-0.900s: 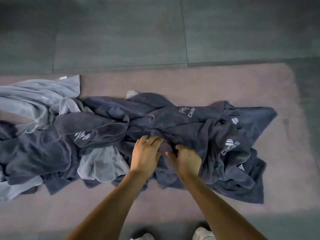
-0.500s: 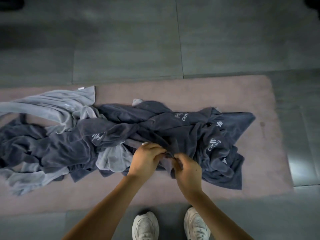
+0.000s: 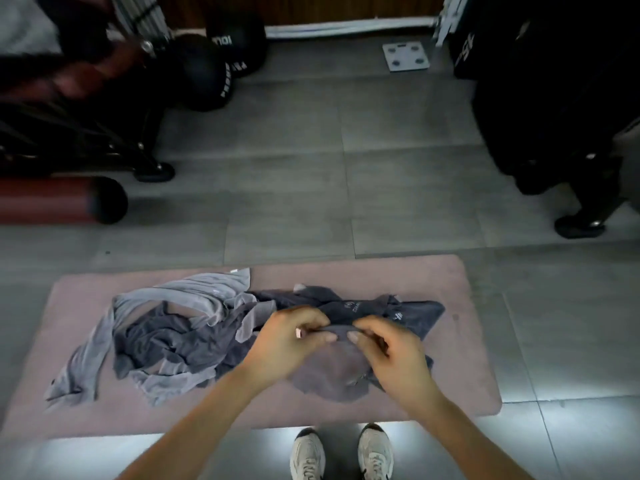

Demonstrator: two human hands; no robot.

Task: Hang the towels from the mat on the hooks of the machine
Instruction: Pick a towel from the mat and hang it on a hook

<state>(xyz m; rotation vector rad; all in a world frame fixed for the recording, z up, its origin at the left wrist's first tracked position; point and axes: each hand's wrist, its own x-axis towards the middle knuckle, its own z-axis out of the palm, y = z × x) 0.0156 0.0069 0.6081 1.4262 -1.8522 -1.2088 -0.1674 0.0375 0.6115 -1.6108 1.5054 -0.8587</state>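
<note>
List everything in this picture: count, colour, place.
mat: one, pink, floor centre
towels: several, dark and light grey, heaped on mat
held towel: one, dark grey, edge raised, heap's right end
balls: two, black, far left
roller: one, red, left edge
scale: one, pale, floor by far wall
gym gear: black, blurred, far left and right
shoes: two, white, bottom edge
left hand: fingers pinch held towel's edge
right hand: fingers pinch same edge
</note>
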